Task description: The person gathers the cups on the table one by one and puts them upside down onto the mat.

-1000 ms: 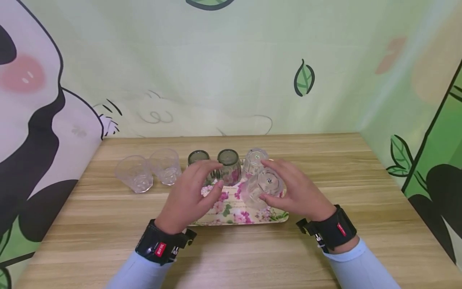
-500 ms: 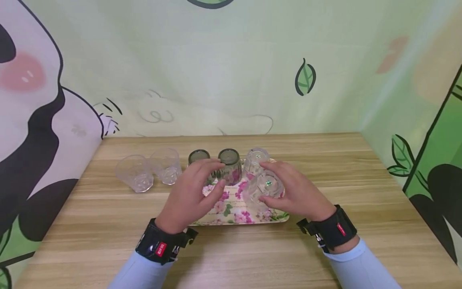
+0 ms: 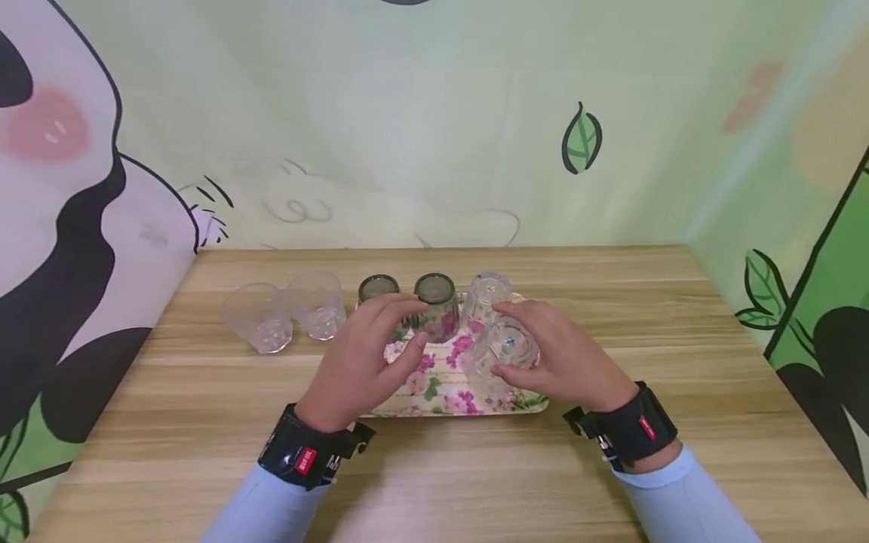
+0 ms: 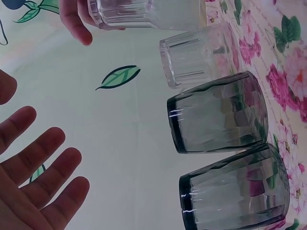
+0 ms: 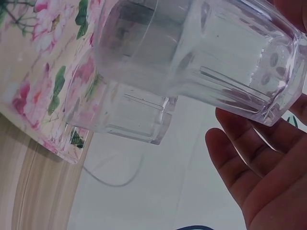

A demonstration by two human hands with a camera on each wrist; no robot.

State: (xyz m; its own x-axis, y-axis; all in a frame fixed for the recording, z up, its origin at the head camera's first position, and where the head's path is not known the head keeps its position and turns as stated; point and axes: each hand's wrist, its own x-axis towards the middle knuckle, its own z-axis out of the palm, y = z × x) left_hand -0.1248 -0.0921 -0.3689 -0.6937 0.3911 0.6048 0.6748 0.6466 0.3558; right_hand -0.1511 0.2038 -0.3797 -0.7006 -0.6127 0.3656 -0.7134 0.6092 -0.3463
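My right hand (image 3: pixel 566 354) holds an upside-down clear glass (image 5: pixel 230 57) near its base, thumb and fingers on opposite sides. The glass's rim is low over the right part of a floral tray (image 3: pixel 441 396); whether it touches the tray I cannot tell. Behind it a second clear glass (image 3: pixel 487 294) stands inverted on the tray. Two smoky grey glasses, a left one (image 4: pixel 235 191) and a right one (image 4: pixel 218 115), also stand inverted in that back row. My left hand (image 3: pixel 363 358) is in front of the grey glasses, fingers spread and slightly bent, holding nothing.
Two clear glasses, a nearer one (image 3: pixel 261 324) and a farther one (image 3: pixel 319 309), stand upright on the wooden table (image 3: pixel 462 483) left of the tray. A printed cloth backdrop (image 3: pixel 434 151) rises behind the table's back edge.
The head view has shifted slightly, so everything sits a little higher and farther right. Both hands keep nearly the same pose, and the right one still holds the clear glass.
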